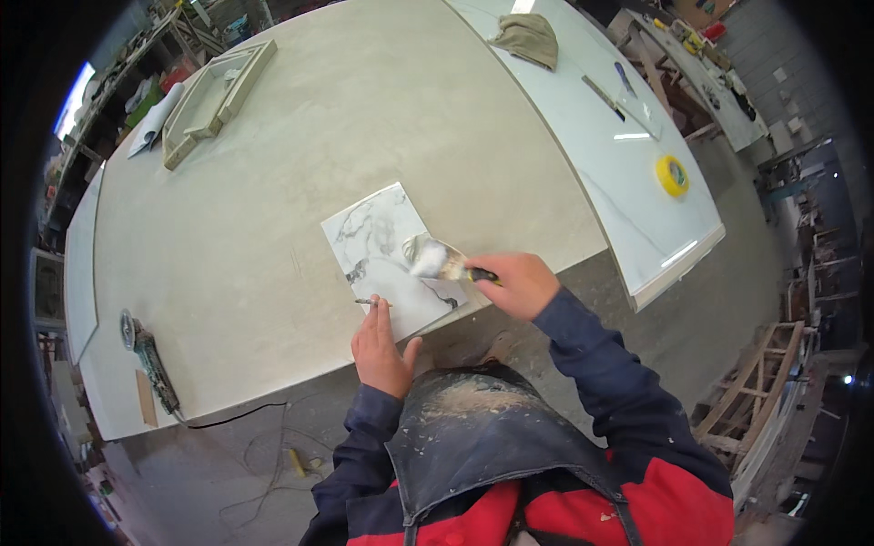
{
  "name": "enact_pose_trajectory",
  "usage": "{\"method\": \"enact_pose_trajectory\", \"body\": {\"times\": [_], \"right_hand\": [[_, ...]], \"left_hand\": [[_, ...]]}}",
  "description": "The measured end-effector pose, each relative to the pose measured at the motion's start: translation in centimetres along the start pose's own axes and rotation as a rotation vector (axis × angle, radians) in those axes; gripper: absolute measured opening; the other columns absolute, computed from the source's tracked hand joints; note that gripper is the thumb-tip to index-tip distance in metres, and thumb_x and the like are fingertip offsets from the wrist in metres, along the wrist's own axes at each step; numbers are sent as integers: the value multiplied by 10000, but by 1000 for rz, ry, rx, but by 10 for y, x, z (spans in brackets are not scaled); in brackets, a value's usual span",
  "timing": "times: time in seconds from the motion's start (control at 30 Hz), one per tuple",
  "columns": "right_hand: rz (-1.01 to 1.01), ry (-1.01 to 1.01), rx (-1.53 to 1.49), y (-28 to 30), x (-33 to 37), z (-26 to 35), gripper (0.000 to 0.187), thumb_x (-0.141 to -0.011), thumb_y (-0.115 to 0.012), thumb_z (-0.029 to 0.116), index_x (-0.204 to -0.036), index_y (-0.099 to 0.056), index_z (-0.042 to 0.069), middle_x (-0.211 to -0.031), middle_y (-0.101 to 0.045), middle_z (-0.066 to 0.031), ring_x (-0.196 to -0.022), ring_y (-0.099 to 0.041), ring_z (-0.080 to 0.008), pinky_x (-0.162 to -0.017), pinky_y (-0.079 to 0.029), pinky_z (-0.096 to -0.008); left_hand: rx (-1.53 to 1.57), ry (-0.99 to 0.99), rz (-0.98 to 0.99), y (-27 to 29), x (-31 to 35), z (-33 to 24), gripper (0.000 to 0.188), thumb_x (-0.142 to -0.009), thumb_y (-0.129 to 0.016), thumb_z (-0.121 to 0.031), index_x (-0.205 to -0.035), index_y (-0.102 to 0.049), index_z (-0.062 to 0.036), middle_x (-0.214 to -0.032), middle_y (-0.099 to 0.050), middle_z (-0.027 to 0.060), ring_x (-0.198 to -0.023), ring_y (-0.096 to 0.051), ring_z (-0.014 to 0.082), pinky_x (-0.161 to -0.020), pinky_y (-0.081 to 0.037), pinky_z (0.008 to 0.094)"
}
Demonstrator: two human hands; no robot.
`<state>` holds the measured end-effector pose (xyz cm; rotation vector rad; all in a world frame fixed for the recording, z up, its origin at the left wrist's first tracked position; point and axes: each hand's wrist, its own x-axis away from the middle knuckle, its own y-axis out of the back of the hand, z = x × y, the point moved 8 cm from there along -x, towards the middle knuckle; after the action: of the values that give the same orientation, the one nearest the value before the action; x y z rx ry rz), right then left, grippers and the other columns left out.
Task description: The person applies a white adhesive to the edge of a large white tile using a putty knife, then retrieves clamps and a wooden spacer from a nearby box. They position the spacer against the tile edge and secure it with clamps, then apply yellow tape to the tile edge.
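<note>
A white tile with grey marbling (pixel 375 232) lies at the near edge of the big table, set at a slant. My right hand (pixel 523 284) is closed round the black and yellow handle of a putty knife (pixel 452 265). White paste (pixel 421 252) is heaped at its blade, over the tile's right side. On the tile's near left part rests my left hand (pixel 381 350), fingers stretched forward and close together. A short, thin, stick-like thing (pixel 366 302) sticks out between those fingers; its kind is too small to tell.
An angle grinder (pixel 150 359) with a cord lies at the table's left. Farther back stands a wooden frame (pixel 218 105) beside rolled paper (pixel 157 118). The glossy white slab (pixel 605 155) on the right carries a yellow tape roll (pixel 672 176), a cap (pixel 526 40) and blades.
</note>
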<state>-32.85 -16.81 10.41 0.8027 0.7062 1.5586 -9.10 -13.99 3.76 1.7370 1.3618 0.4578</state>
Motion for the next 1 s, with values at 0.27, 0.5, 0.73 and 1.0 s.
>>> {"method": "enact_pose_trajectory", "body": {"times": [0.27,0.5,0.73,1.0], "right_hand": [[248,-46,366,-49,-41,17,216,-836,-594,149,-1004,-717,93,-895,-703,-177,-874,-671,-379,-780,-538,-479],[354,-116,460,-42,-28,23,172,-790,-611,94,-916,-727,80,-880,-707,-185,-868,-685,-382,-769,-549,-488],[194,-112,334,-19,-4,14,180,-760,-645,127,-913,-728,82,-898,-708,-195,-821,-691,-384,-729,-556,-478],[-389,-398,-1098,60,186,-126,366,-896,-646,146,-1254,-644,69,-888,-715,-89,-574,-607,-137,-496,-463,-278]], "left_hand": [[-11,61,-19,-2,-9,23,887,-759,-794,-211,-1501,-350,-14,-1526,-411,202,-1288,-489,358,-1023,-381,441],[-89,55,69,1,-14,13,943,-753,-811,-269,-1508,-321,8,-1527,-401,216,-1306,-465,379,-1075,-356,457],[-126,-40,82,-11,-13,15,964,-771,-810,-280,-1519,-290,34,-1528,-398,228,-1366,-421,384,-1125,-331,448],[-166,-103,87,-10,-18,-2,908,-811,-778,-255,-1519,-291,38,-1512,-406,259,-1335,-453,441,-1100,-372,486]]}}
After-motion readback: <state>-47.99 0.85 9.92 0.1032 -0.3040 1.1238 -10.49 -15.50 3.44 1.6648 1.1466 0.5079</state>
